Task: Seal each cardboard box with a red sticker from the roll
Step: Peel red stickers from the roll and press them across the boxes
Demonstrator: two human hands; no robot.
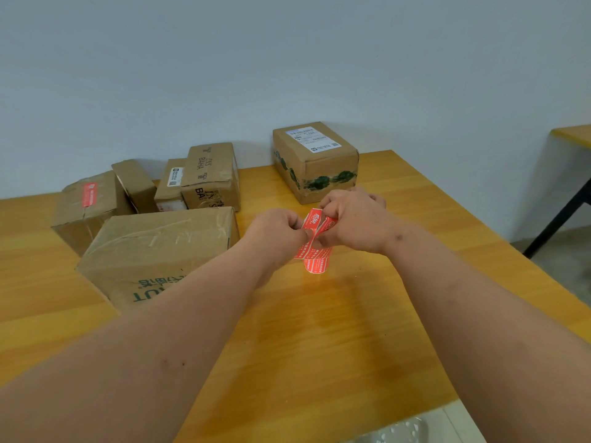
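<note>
The large taped box (160,254) stood as the main obstacle on the wooden table (319,340). Behind it, four smaller boxes (179,183) crowded together toward the wall, leaving only narrow gaps between them. To its right lay open tabletop, where both hands (319,228) met over the sticker roll (315,251). Farther right and back, the labelled box (315,161) stood apart, with bare table around it.

Orange wooden table (335,330) — six cardboard boxes (160,251) on it.
</note>
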